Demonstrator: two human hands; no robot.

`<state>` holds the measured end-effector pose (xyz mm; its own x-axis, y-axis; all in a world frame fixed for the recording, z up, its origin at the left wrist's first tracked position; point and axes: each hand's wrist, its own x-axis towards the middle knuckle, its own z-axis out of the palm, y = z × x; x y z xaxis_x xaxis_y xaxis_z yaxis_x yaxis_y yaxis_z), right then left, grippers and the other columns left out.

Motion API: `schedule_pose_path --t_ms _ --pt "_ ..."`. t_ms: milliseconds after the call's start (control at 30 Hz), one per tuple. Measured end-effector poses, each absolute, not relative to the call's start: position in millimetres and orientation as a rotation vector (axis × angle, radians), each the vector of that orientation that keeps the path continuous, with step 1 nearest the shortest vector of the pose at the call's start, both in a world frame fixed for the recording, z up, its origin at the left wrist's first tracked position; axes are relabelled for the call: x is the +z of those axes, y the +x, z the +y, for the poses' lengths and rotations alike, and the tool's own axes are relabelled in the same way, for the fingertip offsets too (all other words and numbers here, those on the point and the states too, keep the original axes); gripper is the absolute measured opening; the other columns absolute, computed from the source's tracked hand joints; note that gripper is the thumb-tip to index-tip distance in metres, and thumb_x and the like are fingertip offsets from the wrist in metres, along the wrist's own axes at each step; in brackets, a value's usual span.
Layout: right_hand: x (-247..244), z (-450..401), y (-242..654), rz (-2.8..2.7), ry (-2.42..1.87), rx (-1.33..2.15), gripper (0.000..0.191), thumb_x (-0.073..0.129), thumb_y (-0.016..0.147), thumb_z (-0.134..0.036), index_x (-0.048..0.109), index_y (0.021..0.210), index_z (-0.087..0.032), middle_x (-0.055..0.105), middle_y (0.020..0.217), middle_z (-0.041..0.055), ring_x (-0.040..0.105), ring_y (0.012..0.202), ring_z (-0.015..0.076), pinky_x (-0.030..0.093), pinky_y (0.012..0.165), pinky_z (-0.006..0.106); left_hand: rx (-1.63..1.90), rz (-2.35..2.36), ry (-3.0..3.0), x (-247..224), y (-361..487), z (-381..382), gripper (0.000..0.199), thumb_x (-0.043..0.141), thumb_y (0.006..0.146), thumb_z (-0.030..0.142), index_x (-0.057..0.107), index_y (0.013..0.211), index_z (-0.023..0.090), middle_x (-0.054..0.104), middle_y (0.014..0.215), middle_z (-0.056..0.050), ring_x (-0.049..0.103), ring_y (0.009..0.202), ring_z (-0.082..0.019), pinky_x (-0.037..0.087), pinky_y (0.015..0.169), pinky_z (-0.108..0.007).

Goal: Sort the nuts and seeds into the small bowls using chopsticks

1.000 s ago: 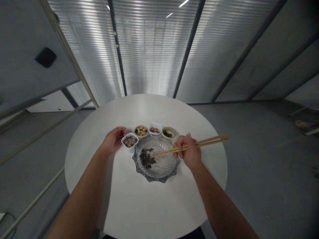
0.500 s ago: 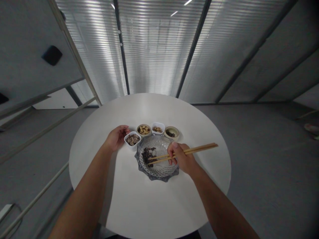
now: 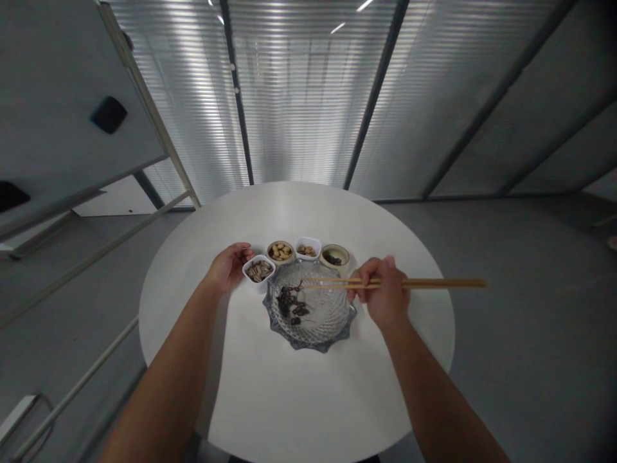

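Note:
My right hand (image 3: 385, 288) grips a pair of wooden chopsticks (image 3: 434, 283), and their tips reach over the upper part of a cut-glass plate (image 3: 332, 321). Nothing shows between the tips. A cluster of dark food pieces (image 3: 290, 302) lies on the plate's left side. My left hand (image 3: 229, 267) rests with curled fingers against a white square bowl of striped sunflower seeds (image 3: 258, 272). Beyond the plate stand a round bowl of peanuts (image 3: 280, 251), a white square bowl of nuts (image 3: 308, 247) and a round cream bowl of dark food (image 3: 335, 255).
Everything stands on a round white table (image 3: 299, 399) with grey floor around it. A slatted, frosted glass wall rises behind the table. A tilted grey board on a pale metal frame (image 3: 81, 122) stands at the left.
My right hand has moved right, and the chopsticks have swung level, their tips leaving the dark food pieces. My left hand stays beside the seed bowl. The view has shifted slightly.

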<state>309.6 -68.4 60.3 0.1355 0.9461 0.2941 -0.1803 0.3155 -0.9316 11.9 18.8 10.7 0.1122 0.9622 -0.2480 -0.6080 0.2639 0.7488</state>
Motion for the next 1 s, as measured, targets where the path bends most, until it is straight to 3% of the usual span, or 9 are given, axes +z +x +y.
schedule_pose_path --t_ms 400,600,733,1000 --pt "64.4 -55.9 339.0 -0.883 -0.816 0.585 0.046 0.043 0.09 -0.05 0.052 0.057 -0.019 0.041 0.036 -0.0057 0.048 0.032 0.0118 0.042 0.037 0.025 1.271 0.863 0.531 22.4 7.1 3.2 0.004 0.058 0.076 0.012 0.061 0.079 0.012 0.061 0.065 -0.005 0.059 0.055 -0.015 0.047 0.053 -0.026" --pt "66.0 -63.6 329.6 -0.892 -0.723 0.852 0.038 0.05 0.086 -0.042 0.051 0.056 -0.019 0.041 0.038 -0.0064 0.041 0.03 0.0087 0.041 0.036 0.023 1.308 0.875 0.519 22.1 8.3 -3.8 0.006 0.058 0.075 0.012 0.06 0.08 0.011 0.061 0.065 -0.004 0.059 0.056 -0.014 0.048 0.054 -0.025" --pt "62.1 -71.9 313.4 -1.133 -0.791 1.107 0.033 0.053 0.084 -0.036 0.052 0.056 -0.019 0.041 0.036 -0.0063 0.044 0.032 0.0095 0.039 0.037 0.022 1.318 0.886 0.523 22.1 9.5 -6.0 0.007 0.06 0.073 0.013 0.06 0.079 0.011 0.06 0.063 -0.004 0.058 0.054 -0.014 0.047 0.052 -0.025" --pt "52.8 -78.1 290.1 -1.425 -0.966 1.218 0.039 0.055 0.085 -0.046 0.051 0.057 -0.018 0.047 0.038 -0.0047 0.047 0.033 0.0098 0.036 0.037 0.022 1.284 0.884 0.551 20.5 7.1 2.3 0.007 0.06 0.074 0.013 0.061 0.08 0.012 0.061 0.065 -0.004 0.059 0.055 -0.014 0.048 0.053 -0.025"
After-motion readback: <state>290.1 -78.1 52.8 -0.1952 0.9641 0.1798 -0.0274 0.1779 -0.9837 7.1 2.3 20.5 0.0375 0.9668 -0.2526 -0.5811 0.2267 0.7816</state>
